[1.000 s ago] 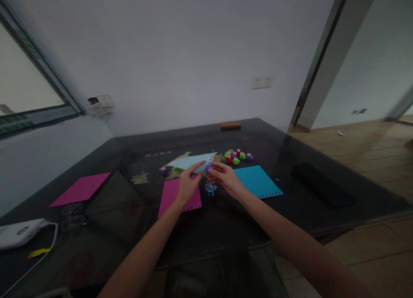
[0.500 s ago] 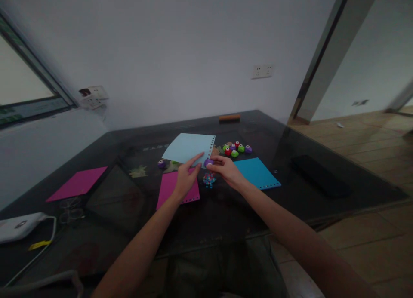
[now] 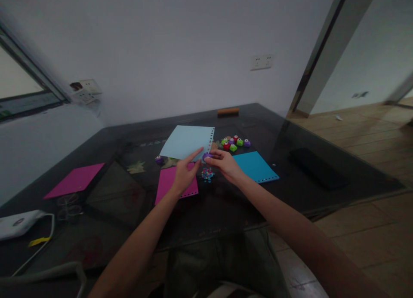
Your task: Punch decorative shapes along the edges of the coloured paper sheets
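Note:
My right hand (image 3: 227, 164) pinches a small purple toy (image 3: 207, 156) between thumb and fingers, over the table's middle. Just left of it, my left hand (image 3: 186, 173) has its fingers apart, the index finger stretched over the lower edge of a pale blue punched sheet (image 3: 187, 141). Beneath the left hand lies a pink sheet (image 3: 166, 182). A small pile of colourful bits (image 3: 207, 174) sits below the purple toy. Several red, green and purple toys (image 3: 232, 146) are grouped behind my right hand, and another purple toy (image 3: 159, 159) lies left of the pale sheet.
A blue sheet (image 3: 254, 166) lies right of my right hand, with a black case (image 3: 318, 168) farther right. Another pink sheet (image 3: 75, 180) and a white device (image 3: 19, 224) with a cable are on the left. An orange-brown roll (image 3: 228, 112) rests near the wall.
The whole view has shifted slightly, so the table and objects appear a little higher. The right hand still holds the purple toy; the hands' poses are nearly the same.

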`<state>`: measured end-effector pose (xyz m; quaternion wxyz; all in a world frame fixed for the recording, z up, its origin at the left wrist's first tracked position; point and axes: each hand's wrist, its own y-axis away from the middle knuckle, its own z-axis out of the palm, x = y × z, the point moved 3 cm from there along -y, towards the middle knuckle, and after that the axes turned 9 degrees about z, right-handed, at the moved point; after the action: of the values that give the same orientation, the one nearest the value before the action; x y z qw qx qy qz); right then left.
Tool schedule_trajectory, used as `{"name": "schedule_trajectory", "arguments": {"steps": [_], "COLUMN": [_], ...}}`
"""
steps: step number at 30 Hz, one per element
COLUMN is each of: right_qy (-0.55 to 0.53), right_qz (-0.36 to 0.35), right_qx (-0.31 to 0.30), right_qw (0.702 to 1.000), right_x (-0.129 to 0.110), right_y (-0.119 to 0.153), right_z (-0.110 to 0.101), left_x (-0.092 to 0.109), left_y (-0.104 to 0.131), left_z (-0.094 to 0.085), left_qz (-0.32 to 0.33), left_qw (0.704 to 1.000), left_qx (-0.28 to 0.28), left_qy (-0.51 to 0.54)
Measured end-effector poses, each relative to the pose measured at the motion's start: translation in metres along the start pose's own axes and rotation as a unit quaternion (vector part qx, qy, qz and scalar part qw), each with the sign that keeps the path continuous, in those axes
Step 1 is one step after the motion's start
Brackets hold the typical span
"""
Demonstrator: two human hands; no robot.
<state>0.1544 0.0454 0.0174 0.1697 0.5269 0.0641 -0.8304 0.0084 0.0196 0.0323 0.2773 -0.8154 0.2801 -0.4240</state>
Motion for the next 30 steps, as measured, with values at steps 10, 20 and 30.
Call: {"name": "schedule_trajectory", "arguments": {"steps": [10,20,30], "right_qy": [-0.013,-0.013,-0.001], "right_qz": [0.002,0.005,-0.003], "right_qx": [-0.004,-0.011,0.009], "right_qw": [1.0,1.0,1.0], "right_x": [0.0023,0.0015,0.0027], "right_y": [-0.0017,-0.0018,-0.0031], "right_z": [-0.0013,-0.0008,-0.0026], "left_x": [0.0004,-0.0001,-0.0002], "left_y": [0.0,0.0007,0.0002], "left_z": [0.0004,0.0004,-0.0001], "left_qz": [-0.003,0.003,-0.005], "left_qw": [1.0,1.0,1.0], "left_qx": [-0.006,-0.001,-0.007], "left_qy": [-0.003,-0.006,-0.011]}}
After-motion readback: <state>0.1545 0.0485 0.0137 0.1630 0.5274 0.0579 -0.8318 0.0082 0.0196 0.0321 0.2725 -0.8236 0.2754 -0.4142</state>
